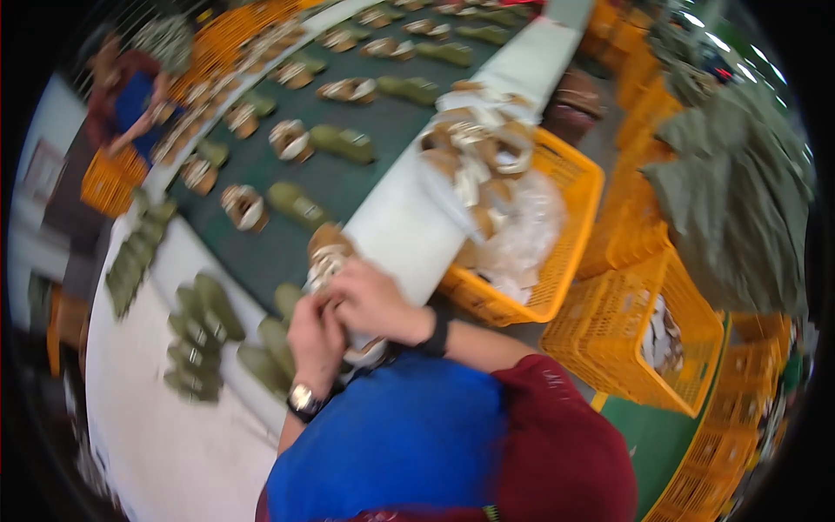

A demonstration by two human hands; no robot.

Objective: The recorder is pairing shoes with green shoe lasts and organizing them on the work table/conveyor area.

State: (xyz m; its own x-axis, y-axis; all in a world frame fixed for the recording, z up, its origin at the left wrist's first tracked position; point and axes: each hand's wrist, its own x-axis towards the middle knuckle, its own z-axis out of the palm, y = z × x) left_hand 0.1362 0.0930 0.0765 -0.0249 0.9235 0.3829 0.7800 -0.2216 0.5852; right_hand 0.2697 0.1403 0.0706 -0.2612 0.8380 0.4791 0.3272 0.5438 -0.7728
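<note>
A tan and white shoe (329, 248) lies in front of me at the near end of the belt, its toe pointing away. My left hand (315, 337) and my right hand (372, 300) meet over its middle, fingers bent and pinched together on the upper. They cover most of the shoe, and blur hides whether a lace is between the fingertips. Past the toe, a green insole (297, 204) and another tan shoe (244, 209) rest on the dark green belt (270, 252). Green insoles (264, 358) lie beside my left hand.
More insoles (196, 344) sit in groups on the white table (139, 418) at left. Right of the belt, tan shoes (474, 148) are heaped above an orange crate (565, 287) holding clear plastic. Further orange crates (609, 339) stand at right. Another person (130, 96) works across the belt.
</note>
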